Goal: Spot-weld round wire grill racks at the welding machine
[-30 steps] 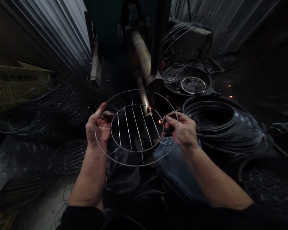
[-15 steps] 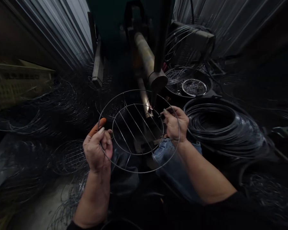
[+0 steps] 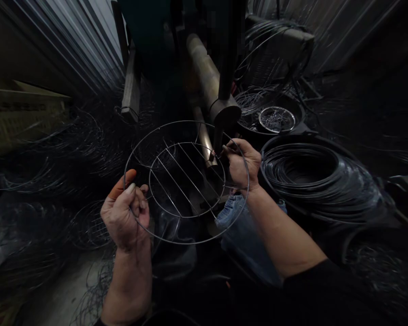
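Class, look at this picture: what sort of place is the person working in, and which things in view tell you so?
Probably a small metal workshop making wire racks. Both hands hold a round wire grille under a machine's metal head, a big coil of wire lies to the right, and corrugated sheet walls surround it.

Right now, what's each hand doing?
Left hand: closed on the outer ring of the wire rack.
Right hand: closed on the rack's far side, beside the welder tip.

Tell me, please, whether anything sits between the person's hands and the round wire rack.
Nothing visible does: the left hand already pinches the wire rack's outer ring at its left edge, and the right hand grips its upper right rim beside the machine's dark electrode.
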The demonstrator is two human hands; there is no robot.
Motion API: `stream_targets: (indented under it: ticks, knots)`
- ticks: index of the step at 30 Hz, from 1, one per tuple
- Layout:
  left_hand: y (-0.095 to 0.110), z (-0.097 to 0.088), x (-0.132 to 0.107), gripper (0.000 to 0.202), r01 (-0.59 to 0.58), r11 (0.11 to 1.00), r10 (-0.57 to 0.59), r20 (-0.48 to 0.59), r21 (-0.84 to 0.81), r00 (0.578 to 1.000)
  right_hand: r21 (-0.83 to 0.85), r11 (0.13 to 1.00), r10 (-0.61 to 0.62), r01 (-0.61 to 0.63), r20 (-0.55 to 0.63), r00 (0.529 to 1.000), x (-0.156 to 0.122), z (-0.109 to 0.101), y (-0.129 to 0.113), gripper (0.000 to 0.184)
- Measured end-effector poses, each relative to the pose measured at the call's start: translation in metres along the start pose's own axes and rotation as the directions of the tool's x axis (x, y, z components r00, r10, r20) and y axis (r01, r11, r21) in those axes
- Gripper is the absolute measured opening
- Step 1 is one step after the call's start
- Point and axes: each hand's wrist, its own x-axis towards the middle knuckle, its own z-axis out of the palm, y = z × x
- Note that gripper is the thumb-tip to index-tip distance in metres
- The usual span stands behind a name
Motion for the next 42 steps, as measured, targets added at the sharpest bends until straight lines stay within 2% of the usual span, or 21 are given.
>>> stream_targets:
  ticks: [8,17,21,24,27,29,31,33,35,39,42]
  knots:
    - [-0.003,0.001,0.007,0.028,-0.013,1.000,0.012,-0.024,-0.021,1.000,0.006,0.999,-0.053,0.052,0.017,0.998,0.010,0.006,0.001,0.013]
    - [-0.002,0.002,0.001,0.028,0.000,1.000,0.000,-0.030,-0.017,1.000,0.039,0.999,0.013,-0.014,0.038,0.999,0.012,0.010,0.008,0.013]
    - [-0.001,-0.003,-0.004,0.026,0.005,1.000,-0.005,-0.008,0.001,1.000,0.038,0.994,0.096,-0.100,0.088,0.991,0.012,-0.005,0.010,0.016]
    - [-0.001,-0.009,0.012,0.028,-0.033,0.999,0.032,-0.038,-0.029,0.999,0.104,0.962,0.234,-0.254,0.171,0.957,-0.004,-0.034,0.001,0.028]
    - [-0.003,-0.008,0.045,0.031,-0.079,0.994,0.077,-0.036,-0.078,0.996,0.186,0.887,0.366,-0.423,0.277,0.889,-0.033,-0.058,-0.015,0.034]
    - [-0.003,-0.004,0.064,0.029,-0.027,0.998,0.031,0.077,-0.064,0.997,0.221,0.877,0.377,-0.427,0.235,0.896,-0.050,-0.064,-0.025,0.028]
    - [-0.002,0.002,0.070,0.029,0.036,0.999,-0.030,0.200,-0.024,0.979,0.252,0.893,0.354,-0.373,0.120,0.928,-0.061,-0.061,-0.030,0.023]
    - [0.001,0.007,0.061,0.031,0.053,0.998,-0.056,0.234,0.019,0.971,0.261,0.908,0.336,-0.327,0.011,0.942,-0.063,-0.055,-0.031,0.024]
    - [0.002,0.008,0.039,0.031,0.019,0.999,-0.026,0.176,0.042,0.984,0.240,0.920,0.328,-0.310,-0.037,0.944,-0.055,-0.048,-0.027,0.028]
    - [0.000,0.005,-0.007,0.030,-0.041,0.998,0.040,0.027,0.036,0.999,0.167,0.960,0.232,-0.225,-0.026,0.972,-0.025,-0.036,-0.012,0.034]
    - [0.000,0.004,-0.025,0.030,-0.090,0.996,0.090,-0.023,0.030,0.996,0.134,0.977,0.167,-0.166,-0.001,0.986,-0.006,-0.023,-0.003,0.035]
